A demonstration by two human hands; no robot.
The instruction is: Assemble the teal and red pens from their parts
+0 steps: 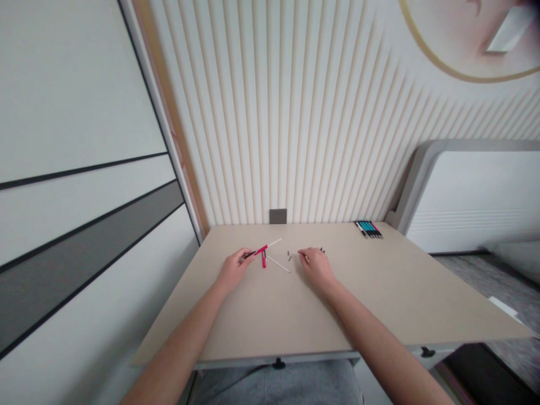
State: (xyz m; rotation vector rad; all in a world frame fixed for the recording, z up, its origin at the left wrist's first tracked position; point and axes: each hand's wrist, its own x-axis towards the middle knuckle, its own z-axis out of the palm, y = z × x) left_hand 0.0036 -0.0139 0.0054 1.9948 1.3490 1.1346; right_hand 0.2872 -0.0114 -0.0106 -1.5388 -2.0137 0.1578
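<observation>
Bare forearms reach over the worktop, the fingers of the left hand clamped on a red pen, its long axis slanting up-right toward the right hand, fingers together just beside small dark pen parts.

Ahead of the left hand and right hand: beige tabletop, backed by vertically ribbed cream wall panelling; grey wall socket just above the table edge. Left of left hand: white wall panel with grey and black bands. Right of right hand: grey-framed white unit, grey carpet at its foot. Far up-right: gold-ringed round wall mural.
</observation>
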